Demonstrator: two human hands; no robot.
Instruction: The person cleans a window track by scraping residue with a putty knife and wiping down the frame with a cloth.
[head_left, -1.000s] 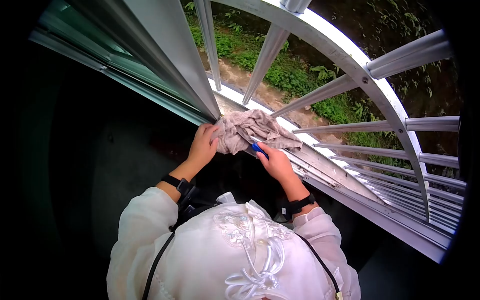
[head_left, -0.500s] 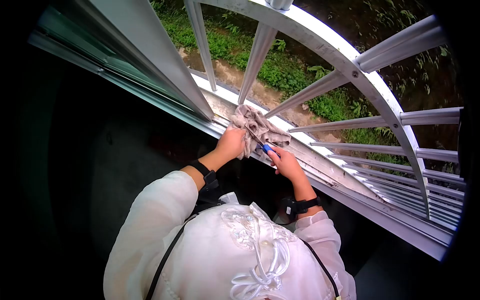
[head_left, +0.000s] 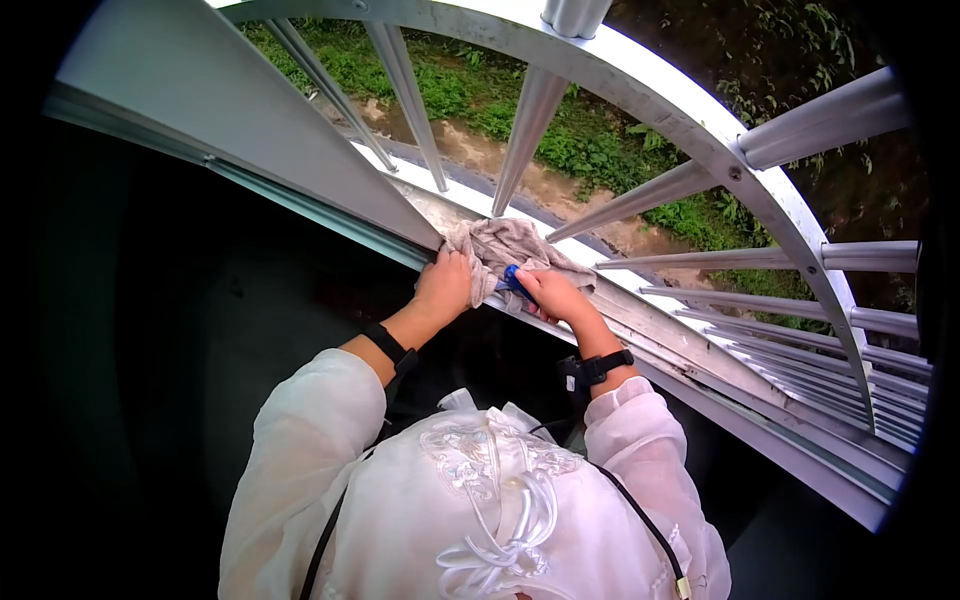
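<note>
A rumpled, soft greyish-beige cloth [head_left: 520,240] lies folded across the grooved metal sill [head_left: 680,352], reaching its near edge. The left hand [head_left: 446,280] curls its fingers against the cloth's left end; whether they pinch it, I cannot tell. The right hand [head_left: 556,296] grips a smooth blue handle [head_left: 518,284] against the folds. The flat grey sash [head_left: 270,130] crowds the left fingers; rounded metal bars [head_left: 532,125] line the far edge, and the sill stretches on rightward.
</note>
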